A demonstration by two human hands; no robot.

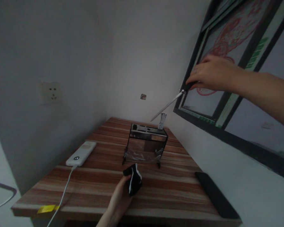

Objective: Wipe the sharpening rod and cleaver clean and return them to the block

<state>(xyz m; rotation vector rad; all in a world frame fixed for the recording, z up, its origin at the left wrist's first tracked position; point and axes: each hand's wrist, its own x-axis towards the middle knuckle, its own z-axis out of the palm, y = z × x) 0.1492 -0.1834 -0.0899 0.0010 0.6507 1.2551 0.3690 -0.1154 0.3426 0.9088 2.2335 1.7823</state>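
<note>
My right hand [209, 74] is raised at the right, its fingers closed round the black handle of a honing steel [167, 106]. The thin grey rod slants down to the left, its tip in the air above a knife rack [148, 134]. That rack has a slotted silver top, dark legs and clear plastic round its lower part. A silver-grey upright piece [162, 121] stands at its right end; its kind is unclear. Low in front of the rack, my left hand [123, 190] grips a folded black cloth [133, 180] with white edging.
A white power bank [81, 154] with a white cable [65, 190] lies on the left of the wood-grain table [170, 201]. A flat black object [215, 194] rests along the right edge. Walls flank the table, with a framed window [217, 126] at right and a socket [50, 92] at left.
</note>
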